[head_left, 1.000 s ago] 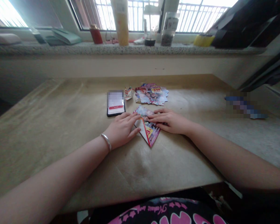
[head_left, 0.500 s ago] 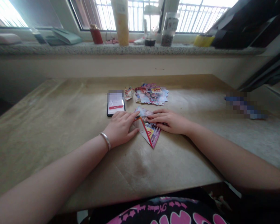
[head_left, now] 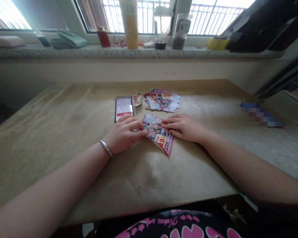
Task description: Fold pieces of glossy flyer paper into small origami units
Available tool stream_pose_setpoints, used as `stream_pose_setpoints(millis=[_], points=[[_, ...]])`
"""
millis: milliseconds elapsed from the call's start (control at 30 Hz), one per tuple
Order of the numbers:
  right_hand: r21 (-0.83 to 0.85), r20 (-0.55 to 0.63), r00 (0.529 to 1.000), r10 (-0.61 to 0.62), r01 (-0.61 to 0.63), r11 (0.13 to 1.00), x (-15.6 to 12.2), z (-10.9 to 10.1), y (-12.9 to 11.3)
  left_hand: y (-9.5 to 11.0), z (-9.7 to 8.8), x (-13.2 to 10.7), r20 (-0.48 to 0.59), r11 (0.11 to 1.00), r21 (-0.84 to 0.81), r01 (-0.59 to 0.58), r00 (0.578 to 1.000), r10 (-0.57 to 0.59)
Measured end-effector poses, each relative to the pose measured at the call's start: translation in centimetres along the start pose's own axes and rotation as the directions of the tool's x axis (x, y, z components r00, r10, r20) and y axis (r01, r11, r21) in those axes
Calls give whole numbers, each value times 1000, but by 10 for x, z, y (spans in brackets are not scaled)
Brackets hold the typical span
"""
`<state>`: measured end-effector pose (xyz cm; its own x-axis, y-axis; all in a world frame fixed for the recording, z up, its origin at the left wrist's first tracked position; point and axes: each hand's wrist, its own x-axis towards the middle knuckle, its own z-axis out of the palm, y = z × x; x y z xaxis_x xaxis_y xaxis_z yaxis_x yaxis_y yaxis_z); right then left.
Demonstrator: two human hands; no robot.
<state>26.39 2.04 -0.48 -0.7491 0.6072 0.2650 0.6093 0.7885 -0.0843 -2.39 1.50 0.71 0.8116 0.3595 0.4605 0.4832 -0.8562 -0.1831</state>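
A colourful printed flyer (head_left: 156, 131), with a yellow price patch, lies on the table between my hands, its lower corner pointing toward me. My left hand (head_left: 124, 134), with a silver bangle at the wrist, pinches the flyer's left edge between thumb and fingers. My right hand (head_left: 185, 128) rests palm down, fingers stretched out over the flyer's right side. Just beyond my left hand lies a phone (head_left: 124, 106) with a lit screen; the fingers cover its near end.
Behind the flyer sits a stack of similar flyers (head_left: 162, 101), beside a small folded paper piece (head_left: 138, 99). A partly blurred flat item (head_left: 275, 120) lies far right on the table (head_left: 72, 132). Bottles and jars line the windowsill (head_left: 136, 53).
The flyer's left part, folded over with its pale side showing, has been opened back to the left, uncovering the printed face. My left hand has moved slightly left. My right hand stays nearly still.
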Motion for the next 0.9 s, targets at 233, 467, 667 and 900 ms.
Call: stream_pose_setpoints(millis=[233,467,667,900], points=[[-43,-1,999,53,-53,998,0,-2,-3,-10,-3,-4,75,997,62,-50,996,45],[39,28,999,-32,31,999,-4,-4,4,-16,-2,-8,214,997,65,-53,976,38],[90,66,995,-78,72,993,-7,-7,10,-15,-4,-8,329,998,57,23,944,-40],[18,48,995,-90,90,996,-7,-10,9,-11,-5,-10,341,993,98,63,935,-93]])
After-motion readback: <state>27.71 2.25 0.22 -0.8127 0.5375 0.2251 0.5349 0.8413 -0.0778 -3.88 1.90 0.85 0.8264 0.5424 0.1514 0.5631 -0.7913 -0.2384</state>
